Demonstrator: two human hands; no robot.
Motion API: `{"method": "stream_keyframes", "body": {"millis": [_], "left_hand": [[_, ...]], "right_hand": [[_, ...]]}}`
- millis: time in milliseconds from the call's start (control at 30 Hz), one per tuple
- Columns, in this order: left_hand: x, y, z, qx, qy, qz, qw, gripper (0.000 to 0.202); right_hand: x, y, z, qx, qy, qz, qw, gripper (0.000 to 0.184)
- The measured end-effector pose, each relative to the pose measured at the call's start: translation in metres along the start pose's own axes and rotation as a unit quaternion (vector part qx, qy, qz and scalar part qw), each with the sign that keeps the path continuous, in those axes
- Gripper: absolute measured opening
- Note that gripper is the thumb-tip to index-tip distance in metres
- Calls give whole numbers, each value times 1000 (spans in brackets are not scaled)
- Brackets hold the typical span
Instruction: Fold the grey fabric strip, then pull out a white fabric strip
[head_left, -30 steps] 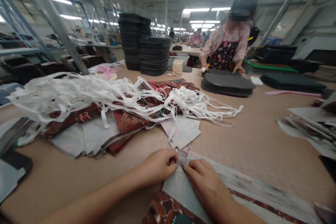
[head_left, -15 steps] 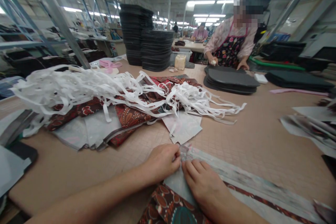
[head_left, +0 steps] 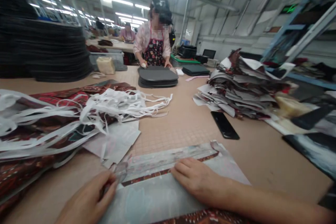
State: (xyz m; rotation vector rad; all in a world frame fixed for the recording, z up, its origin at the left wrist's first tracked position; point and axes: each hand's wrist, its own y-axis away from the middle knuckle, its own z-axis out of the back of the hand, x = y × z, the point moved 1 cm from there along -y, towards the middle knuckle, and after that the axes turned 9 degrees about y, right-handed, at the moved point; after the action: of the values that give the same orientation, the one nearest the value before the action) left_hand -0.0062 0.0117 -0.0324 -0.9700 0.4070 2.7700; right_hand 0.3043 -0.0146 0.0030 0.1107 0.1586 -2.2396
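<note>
A fabric piece (head_left: 154, 190) lies before me, pale backing up, with a narrow strip of brown print showing along its folded far edge. Its brown patterned face shows at the near edge. At its left end, my left hand (head_left: 91, 192) is closed in a pinch at the fabric's corner, with the fingertips partly hidden. My right hand (head_left: 195, 178) rests flat on the fabric near the folded edge, fingers stretched out together. Left of the fabric lies a tangle of white tapes (head_left: 112, 106) over brown patterned fabric pieces (head_left: 34, 178).
Further right are a black phone (head_left: 225, 125) and a tall stack of fabric pieces (head_left: 236, 87). Across the table a person (head_left: 154, 42) in an apron handles stacked black panels (head_left: 158, 77). High piles of black panels (head_left: 55, 49) stand at the back left.
My view has swung to the right. My right hand has moved away from the left hand, rightward along the fabric; the left hand is still at its left end.
</note>
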Motion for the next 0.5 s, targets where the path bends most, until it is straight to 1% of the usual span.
{"method": "stream_keyframes", "body": {"millis": [100, 167, 233, 267, 300, 367, 433, 467, 500], "left_hand": [[-3, 5, 1, -27, 40, -20, 999, 37], [-11, 9, 3, -43, 84, -32, 995, 35], [-20, 12, 4, -52, 132, -37, 989, 31], [-24, 13, 5, -54, 154, -35, 986, 28], [-27, 13, 5, -57, 175, -31, 982, 26], [-30, 13, 5, -61, 222, -25, 973, 23], [-30, 14, 3, -68, 273, -20, 959, 22], [-30, 15, 2, -71, 298, -19, 952, 22], [-29, 16, 1, -73, 321, -19, 944, 23]], "right_hand": [[-22, 51, -8, -40, 25, -73, 996, 24], [-38, 78, -13, -93, 70, -91, 989, 28], [-52, 90, -13, -140, 104, -87, 981, 34], [-58, 89, -11, -152, 102, -86, 979, 34], [-61, 83, -8, -150, 82, -78, 982, 31], [-58, 56, 0, -153, 30, -66, 985, 28], [-43, 17, 9, -152, -41, -50, 986, 31], [-32, -5, 11, -160, -89, -31, 983, 31], [-21, -28, 11, -148, -140, -17, 979, 31]]}}
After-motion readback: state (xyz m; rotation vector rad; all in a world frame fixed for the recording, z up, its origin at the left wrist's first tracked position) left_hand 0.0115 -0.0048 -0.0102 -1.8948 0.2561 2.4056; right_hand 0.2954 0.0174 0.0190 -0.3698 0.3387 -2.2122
